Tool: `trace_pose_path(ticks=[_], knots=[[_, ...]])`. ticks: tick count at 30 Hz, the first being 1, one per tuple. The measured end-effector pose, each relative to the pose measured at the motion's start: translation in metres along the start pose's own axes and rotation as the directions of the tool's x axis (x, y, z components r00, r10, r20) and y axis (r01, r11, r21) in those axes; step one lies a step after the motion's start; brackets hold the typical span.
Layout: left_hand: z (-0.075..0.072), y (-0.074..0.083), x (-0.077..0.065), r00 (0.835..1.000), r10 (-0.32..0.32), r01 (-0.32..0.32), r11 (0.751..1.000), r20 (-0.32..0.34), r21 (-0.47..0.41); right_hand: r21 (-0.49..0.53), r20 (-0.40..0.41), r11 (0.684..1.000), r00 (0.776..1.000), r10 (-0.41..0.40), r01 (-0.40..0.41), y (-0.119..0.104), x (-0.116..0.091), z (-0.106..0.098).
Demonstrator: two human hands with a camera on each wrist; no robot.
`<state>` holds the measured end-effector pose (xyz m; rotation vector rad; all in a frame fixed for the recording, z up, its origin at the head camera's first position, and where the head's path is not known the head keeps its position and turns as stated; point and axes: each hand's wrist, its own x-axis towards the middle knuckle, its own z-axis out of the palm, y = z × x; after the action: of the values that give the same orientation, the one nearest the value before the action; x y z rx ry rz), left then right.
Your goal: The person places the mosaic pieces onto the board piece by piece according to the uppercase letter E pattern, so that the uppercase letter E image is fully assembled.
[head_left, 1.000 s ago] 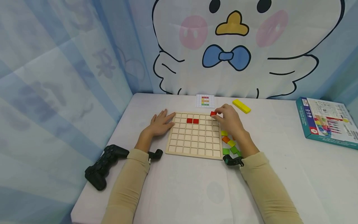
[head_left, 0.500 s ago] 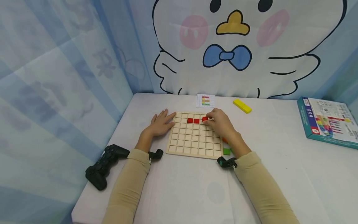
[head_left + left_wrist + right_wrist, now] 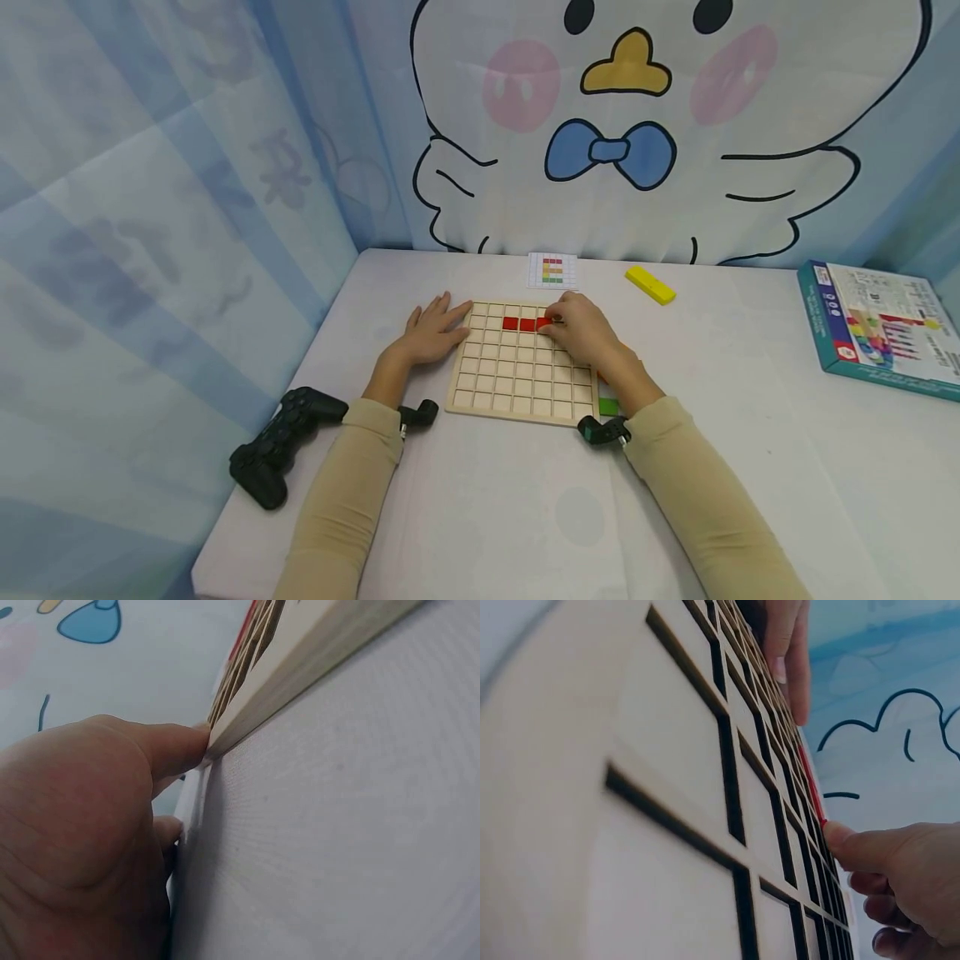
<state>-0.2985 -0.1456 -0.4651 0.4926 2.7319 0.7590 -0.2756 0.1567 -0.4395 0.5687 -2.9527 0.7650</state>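
A wooden grid board (image 3: 510, 367) lies flat on the table. Two red square tiles (image 3: 519, 324) sit side by side in its second row. Directly right of them, my right hand (image 3: 581, 327) pinches a third red tile (image 3: 543, 322) between thumb and fingers, level with the row; the fingers partly cover it. In the right wrist view the thumb touches the red edge at the board's surface. My left hand (image 3: 429, 333) rests at the board's upper left edge, fingers spread; in the left wrist view its thumb (image 3: 176, 746) touches the board's side.
A small pattern card (image 3: 552, 271) and a yellow block (image 3: 649, 285) lie behind the board. By its right side a green tile (image 3: 608, 407) shows; my forearm hides other pieces. A black game controller (image 3: 281, 446) lies left, a teal box (image 3: 885, 325) far right.
My right hand has carried the red tile from the board's upper right corner leftward and down, beside the two other red tiles. My left hand has stayed in place.
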Motion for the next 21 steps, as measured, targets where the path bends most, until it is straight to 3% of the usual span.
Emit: trace_pose_path(ticks=[9, 21], knots=[[0.002, -0.004, 0.004, 1.000, 0.004, -0.004, 1.000, 0.002, 0.002, 0.000, 0.015, 1.000, 1.000, 0.017, -0.017, 0.001, 0.003, 0.001], [-0.005, 0.007, -0.007, 1.000, 0.012, -0.012, 1.000, 0.003, 0.005, 0.041, 0.053, 0.999, 0.998, 0.034, -0.036, 0.003, 0.003, -0.003]])
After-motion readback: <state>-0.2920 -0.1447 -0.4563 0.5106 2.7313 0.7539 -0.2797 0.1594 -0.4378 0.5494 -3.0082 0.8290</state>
